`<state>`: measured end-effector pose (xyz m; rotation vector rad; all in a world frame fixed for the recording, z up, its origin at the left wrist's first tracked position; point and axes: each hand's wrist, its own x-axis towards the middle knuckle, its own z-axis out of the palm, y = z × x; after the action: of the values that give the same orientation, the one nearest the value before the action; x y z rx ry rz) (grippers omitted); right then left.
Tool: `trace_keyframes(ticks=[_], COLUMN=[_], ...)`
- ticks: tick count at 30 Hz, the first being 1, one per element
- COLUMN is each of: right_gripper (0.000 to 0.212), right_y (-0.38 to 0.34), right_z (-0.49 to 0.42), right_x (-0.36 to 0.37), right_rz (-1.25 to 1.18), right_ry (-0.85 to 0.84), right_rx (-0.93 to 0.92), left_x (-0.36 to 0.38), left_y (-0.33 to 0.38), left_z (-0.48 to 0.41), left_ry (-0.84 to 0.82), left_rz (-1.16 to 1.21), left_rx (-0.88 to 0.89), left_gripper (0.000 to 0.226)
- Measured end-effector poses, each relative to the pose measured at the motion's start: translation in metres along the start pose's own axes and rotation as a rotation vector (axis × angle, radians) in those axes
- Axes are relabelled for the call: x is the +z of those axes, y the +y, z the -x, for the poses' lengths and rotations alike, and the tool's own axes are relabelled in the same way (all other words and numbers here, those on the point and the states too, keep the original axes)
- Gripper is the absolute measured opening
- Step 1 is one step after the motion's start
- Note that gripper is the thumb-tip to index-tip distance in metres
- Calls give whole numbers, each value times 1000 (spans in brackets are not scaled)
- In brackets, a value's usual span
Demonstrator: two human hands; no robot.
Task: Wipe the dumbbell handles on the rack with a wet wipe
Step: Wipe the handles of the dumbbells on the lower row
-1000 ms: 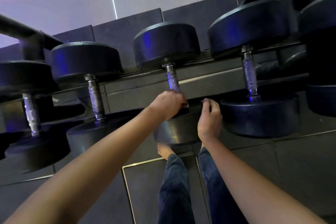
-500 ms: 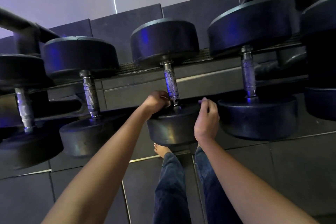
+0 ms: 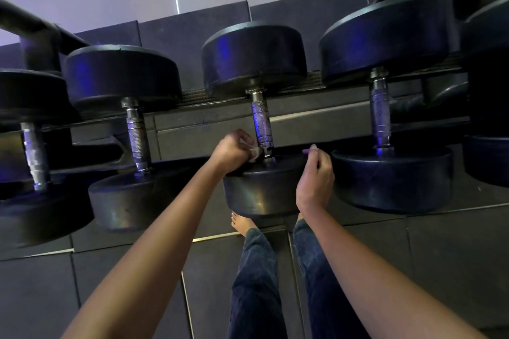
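Note:
Several black dumbbells lie across a dark rack [image 3: 316,122], their knurled steel handles pointing towards me. My left hand [image 3: 232,150] grips a crumpled white wet wipe [image 3: 252,149] and presses it against the near end of the middle dumbbell handle [image 3: 261,124], just above that dumbbell's near head [image 3: 261,192]. Most of the handle above the hand is bare. My right hand [image 3: 315,176] sits beside the right edge of the same head, its fingers loosely curled with nothing visible in them.
Neighbouring handles stand to the left [image 3: 137,132] and right [image 3: 380,115], with another at the far left [image 3: 34,154]. An upper rack tier with more dumbbells overhangs at the right [image 3: 484,22]. My legs [image 3: 256,278] and a bare foot stand on dark floor tiles [image 3: 440,270] below.
My left hand has slid with the wipe down the middle handle from its middle to its near end. My right hand has stayed beside the dumbbell head.

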<state>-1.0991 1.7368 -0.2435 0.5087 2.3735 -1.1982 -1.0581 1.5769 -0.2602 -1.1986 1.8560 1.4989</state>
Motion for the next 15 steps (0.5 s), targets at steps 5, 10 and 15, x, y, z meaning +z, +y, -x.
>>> trace_keyframes(ticks=[5,10,15], right_gripper=[34,35,35], right_y=[-2,-4,-1], right_z=[3,3,3], right_x=[-2,-3,-2], right_rz=[-4,-15,-20], right_ry=[-21,-32,-31], right_rx=[0,-6,7], left_x=[0,23,29], left_y=[23,57,48], left_z=[16,-14,-34], left_ry=[415,717,743], left_rz=[404,557,564], left_rx=[187,207,108], left_gripper=[17,7,7])
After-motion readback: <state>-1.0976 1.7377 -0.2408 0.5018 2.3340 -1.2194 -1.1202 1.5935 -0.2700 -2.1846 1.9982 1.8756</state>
